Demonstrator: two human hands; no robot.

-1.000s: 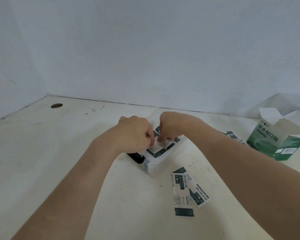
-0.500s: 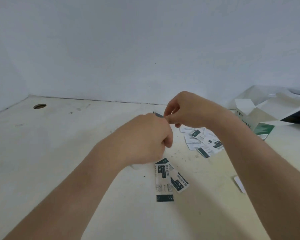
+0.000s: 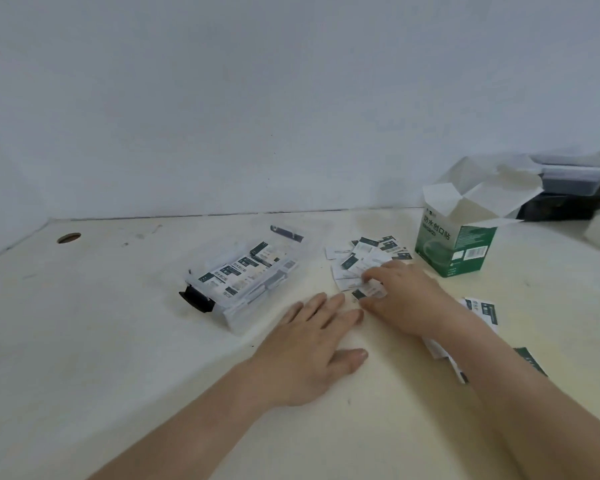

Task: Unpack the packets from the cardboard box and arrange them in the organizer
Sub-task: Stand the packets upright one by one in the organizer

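Note:
A clear plastic organizer (image 3: 257,306) with a black latch lies at the table's middle, holding several white-and-green packets (image 3: 246,270). To its right a loose pile of packets (image 3: 361,254) is spread on the table. My right hand (image 3: 406,296) rests on the near edge of that pile, its fingers curled around one packet (image 3: 369,293). My left hand (image 3: 312,344) lies flat on the table between organizer and pile, fingers straight, holding nothing. The open green cardboard box (image 3: 454,244) stands upright at the right.
More packets (image 3: 485,311) lie under and beside my right forearm. A stack of dark lidded containers (image 3: 568,188) sits behind the box at the far right. A round hole (image 3: 69,238) is in the table at the far left. The wall runs close behind.
Both hands came down from a raised pinch near the organizer. The left now lies flat on the table; the right has moved right onto the packet pile. The view shifted right.

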